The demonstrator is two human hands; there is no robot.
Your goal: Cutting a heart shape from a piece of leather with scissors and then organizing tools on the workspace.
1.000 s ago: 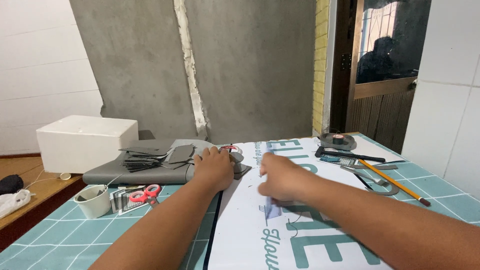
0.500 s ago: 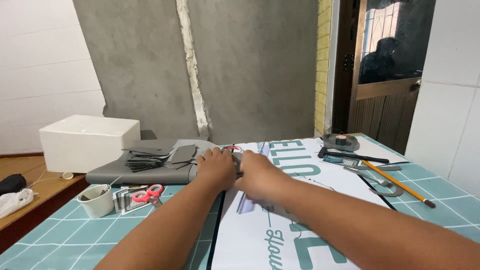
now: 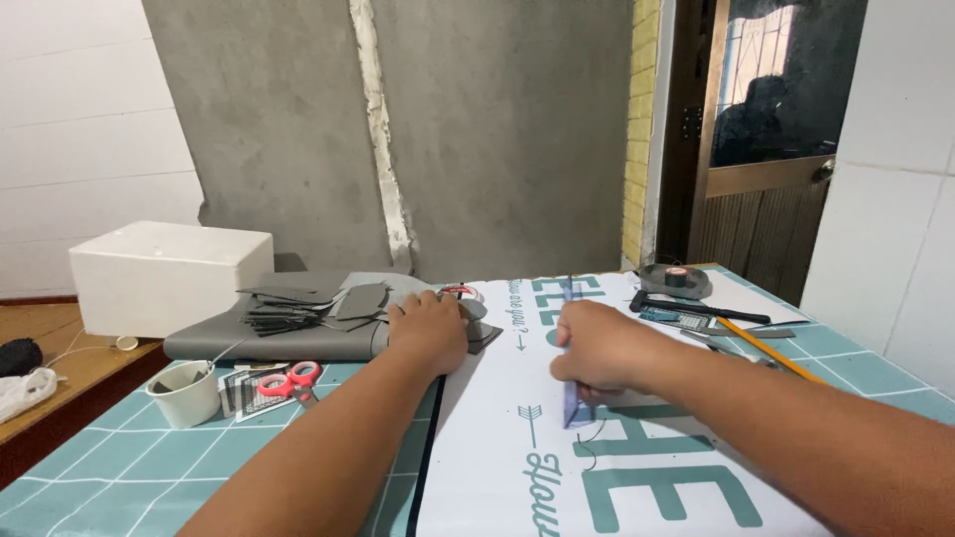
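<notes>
My left hand (image 3: 430,330) lies palm down on small grey cut pieces (image 3: 476,328) at the far left edge of a white sheet (image 3: 497,467) with teal lettering. My right hand (image 3: 597,348) hovers over the sheet's middle, its fingers pinched on a thin translucent blue strip (image 3: 573,410). The strip runs lengthwise away from me and shows again beyond the hand. The two hands are about a hand's width apart.
A stack of grey cut shapes (image 3: 298,303) sits on folded grey material. Red scissors (image 3: 288,380) and a white cup (image 3: 185,394) lie at the left, a white foam box (image 3: 169,276) behind. A tape roll (image 3: 674,280), a dark tool (image 3: 696,308) and a yellow pencil (image 3: 761,346) lie at the right.
My right hand has pulled away from the left hand, to the right and toward me, with the blue strip in its fingers. The left hand stays on the grey pieces.
</notes>
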